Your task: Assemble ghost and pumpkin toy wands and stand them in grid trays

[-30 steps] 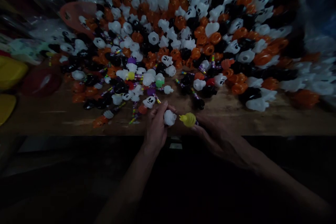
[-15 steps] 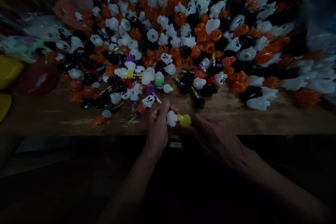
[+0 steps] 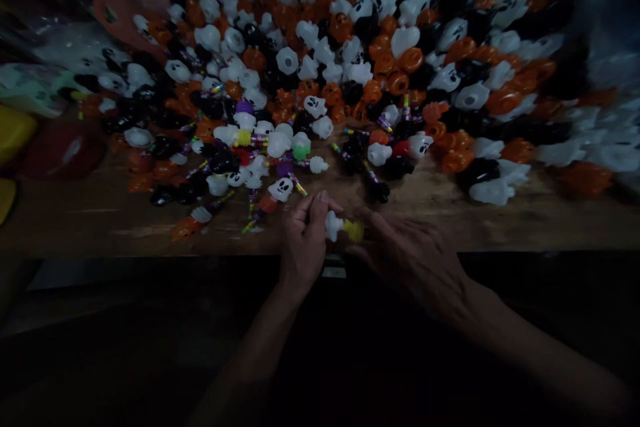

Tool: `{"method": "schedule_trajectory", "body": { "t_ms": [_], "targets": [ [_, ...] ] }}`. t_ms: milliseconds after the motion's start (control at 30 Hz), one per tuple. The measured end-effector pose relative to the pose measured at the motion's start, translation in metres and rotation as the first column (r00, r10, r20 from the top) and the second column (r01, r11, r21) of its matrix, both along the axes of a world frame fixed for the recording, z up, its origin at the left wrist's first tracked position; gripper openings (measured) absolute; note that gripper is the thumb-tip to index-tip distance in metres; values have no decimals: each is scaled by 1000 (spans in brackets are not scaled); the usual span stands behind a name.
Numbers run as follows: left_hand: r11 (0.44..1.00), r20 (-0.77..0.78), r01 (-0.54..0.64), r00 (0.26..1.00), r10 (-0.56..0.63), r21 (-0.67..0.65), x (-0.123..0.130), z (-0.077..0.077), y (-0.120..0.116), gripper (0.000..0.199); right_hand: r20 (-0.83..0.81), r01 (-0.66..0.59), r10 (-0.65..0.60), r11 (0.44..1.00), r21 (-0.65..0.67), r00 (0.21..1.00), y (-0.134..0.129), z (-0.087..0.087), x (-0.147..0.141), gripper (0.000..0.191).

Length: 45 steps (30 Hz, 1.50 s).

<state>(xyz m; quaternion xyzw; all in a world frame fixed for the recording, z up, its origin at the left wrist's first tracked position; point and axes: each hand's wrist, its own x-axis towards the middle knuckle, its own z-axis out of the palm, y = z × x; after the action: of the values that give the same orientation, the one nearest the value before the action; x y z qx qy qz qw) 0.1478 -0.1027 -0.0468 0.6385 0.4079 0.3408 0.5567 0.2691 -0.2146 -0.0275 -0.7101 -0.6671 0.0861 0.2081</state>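
At the table's front edge, my left hand (image 3: pixel 309 230) pinches a white plastic piece (image 3: pixel 333 225) between thumb and fingers. Part of that piece is hidden in the hand, so its full shape cannot be made out. A yellow ribbed plastic piece (image 3: pixel 353 231) sits against its right end. My right hand (image 3: pixel 405 250) has its thumb and fingertips closed around the yellow piece from the right. Just beyond my hands lie a white skull-faced piece (image 3: pixel 281 189) with an orange part, and thin tubes with multicoloured contents.
A large heap of orange, white and black Halloween figures (image 3: pixel 325 53) covers the back of the wooden table (image 3: pixel 100 220). An orange-pink basin (image 3: pixel 127 13) lies at the back left. Red (image 3: pixel 65 150) and yellow (image 3: pixel 15 137) objects stand at the left edge.
My right hand has moved left, its fingertips closing over the yellow piece. The white piece has shifted slightly right in my left hand. The view has shifted a little.
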Motion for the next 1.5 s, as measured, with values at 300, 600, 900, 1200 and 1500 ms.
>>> {"method": "schedule_trajectory", "body": {
  "t_ms": [300, 600, 900, 1200, 1500],
  "targets": [
    [949, 201, -24, 975, 91, -314, 4, -10, -2, 28, -214, -134, 133, 991, 7, 968, 5, -7, 10, 27],
    [930, 242, 11, 967, 84, -366, 5, -11, -2, 28, -409, -84, 146, 982, 167, 901, 4, -23, 11, 21],
    [977, 107, 18, 994, 5, -214, 1, -8, -5, 32, -316, -15, 78, 980, 197, 946, 4, -20, 6, 7],
    [993, -90, 18, 996, -7, 120, 1, 5, -8, 33, -20, 116, -115, 970, 211, 993, 0, -26, -6, 12],
    [996, 8, -14, 1000, 14, -93, 3, -6, -4, 35, -76, -79, 90, 987, 137, 993, -1, -28, 3, 16]
  ]
}}
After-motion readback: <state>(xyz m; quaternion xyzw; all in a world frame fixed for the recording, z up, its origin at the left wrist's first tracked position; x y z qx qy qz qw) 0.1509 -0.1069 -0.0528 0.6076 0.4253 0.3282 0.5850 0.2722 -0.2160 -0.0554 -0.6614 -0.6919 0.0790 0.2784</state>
